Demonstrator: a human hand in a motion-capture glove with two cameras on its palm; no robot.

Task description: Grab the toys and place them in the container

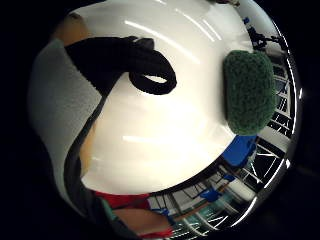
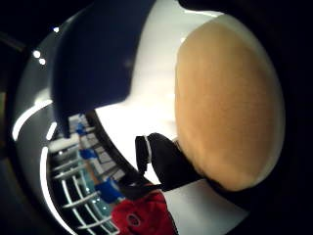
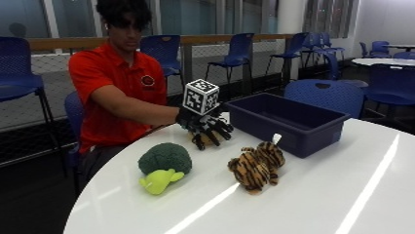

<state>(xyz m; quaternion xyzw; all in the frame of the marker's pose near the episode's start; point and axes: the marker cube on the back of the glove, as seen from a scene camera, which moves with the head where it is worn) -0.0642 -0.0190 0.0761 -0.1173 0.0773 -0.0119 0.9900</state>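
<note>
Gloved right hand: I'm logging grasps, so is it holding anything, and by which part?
The gloved right hand curls its fingers over a tan plush toy on the table. Which part of the toy it grips cannot be told.

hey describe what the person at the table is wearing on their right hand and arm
The right hand wears a black glove with dark ribbed pieces running along the fingers. The forearm is bare, and a short red sleeve of a polo shirt with a small round chest emblem covers the upper arm. Black strap loops show in the little finger side palm view.
</note>
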